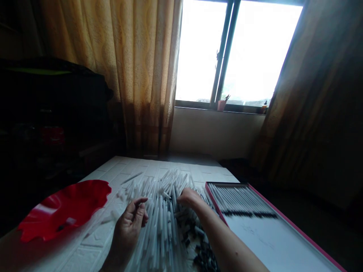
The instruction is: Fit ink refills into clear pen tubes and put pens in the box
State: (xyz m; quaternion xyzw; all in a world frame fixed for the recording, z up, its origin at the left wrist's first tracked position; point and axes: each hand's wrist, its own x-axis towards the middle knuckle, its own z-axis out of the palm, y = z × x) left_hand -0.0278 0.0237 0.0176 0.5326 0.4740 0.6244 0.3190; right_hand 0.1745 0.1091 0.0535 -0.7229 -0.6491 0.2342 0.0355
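A large heap of pale, translucent pen barrels [154, 226] spreads over the middle of the table. At its left edge is my left hand [129, 219], half curled, with a gap between thumb and forefinger and nothing visible between them. My right hand [188, 197] reaches into the far right part of the heap. Its fingers are bent downward and closed, and their tips are hidden, so what they hold cannot be made out. Small black pen caps [204, 257] lie loose below my right forearm.
On the left stands a red wavy-edged bowl [85, 190] with small pieces inside. To the right, a shallow pink-rimmed box [249, 241] holds a row of black-capped pens [241, 198]. The white brick-patterned tabletop [93, 245] ends before a curtained window [204, 49].
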